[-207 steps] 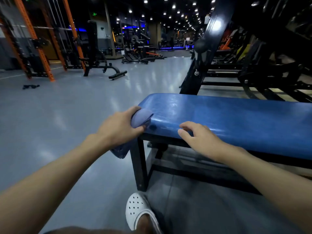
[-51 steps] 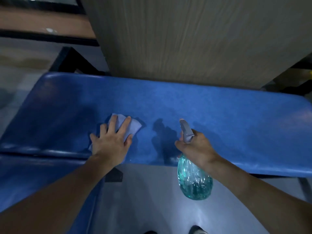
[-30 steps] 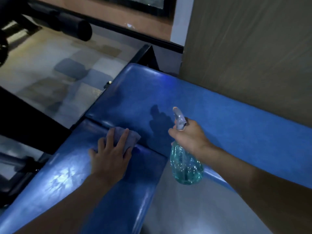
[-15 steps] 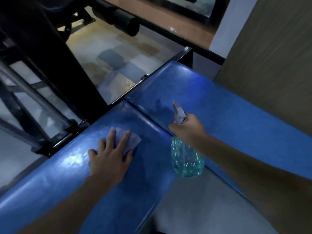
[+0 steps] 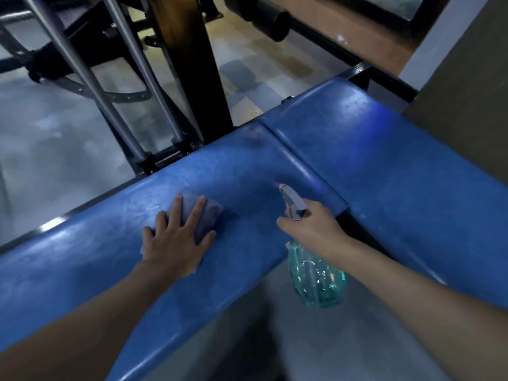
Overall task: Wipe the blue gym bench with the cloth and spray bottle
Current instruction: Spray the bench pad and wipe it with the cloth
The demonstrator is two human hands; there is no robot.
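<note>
- The blue counter [image 5: 82, 259] is seen as two padded parts that are joined in a seam near 12 o'clock of the middle of the view. One part is stretched toward 8 o'clock and the other toward 3 o'clock.
- The cloth [image 5: 210, 213] is laid flat on the part toward 8 o'clock and is pressed down by the left hand [image 5: 176, 240]. The grip of this hand is wide, with the fingers straight and spread. Only the far corner of the cloth is left uncovered, at 1 o'clock of the hand.
- The spray bottle [image 5: 316, 279] is held by the right hand [image 5: 316, 229], at 3 o'clock of the cloth and apart from it. The grip is closed round the neck of the bottle.
- The grey spray head [image 5: 294, 202] is pointed toward 11 o'clock, in the direction of the seam.
- The green body of the bottle is hung below the hand, in front of the near edge of the counter.
- Behind the counter, a dark machine frame [image 5: 189, 64] is seen at 11 o'clock, a black roller [image 5: 266, 17] at 12 o'clock and a wooden panel [image 5: 467, 78] at 2 o'clock.
</note>
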